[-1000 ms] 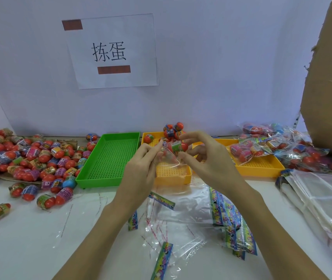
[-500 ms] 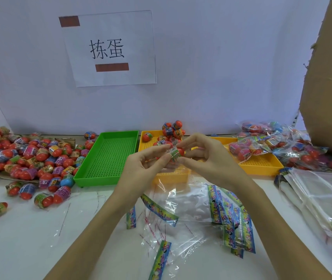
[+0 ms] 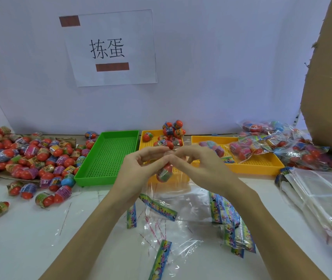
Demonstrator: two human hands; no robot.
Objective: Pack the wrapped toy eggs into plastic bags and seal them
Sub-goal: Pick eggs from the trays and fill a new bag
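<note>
Since the earlier frame, the egg (image 3: 164, 172) has dropped lower into the clear bag (image 3: 162, 179), frame centre. Left hand (image 3: 141, 168) and right hand (image 3: 198, 164) pinch its mouth; keep edges aligned, then press along the strip.

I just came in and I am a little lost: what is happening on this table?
A person is packing wrapped toy eggs. Both hands, left and right, pinch the top of a clear bag with one egg hanging in it, above the small yellow tray. Loose eggs lie to the left, filled bags to the right; the green tray holds nothing.
</note>
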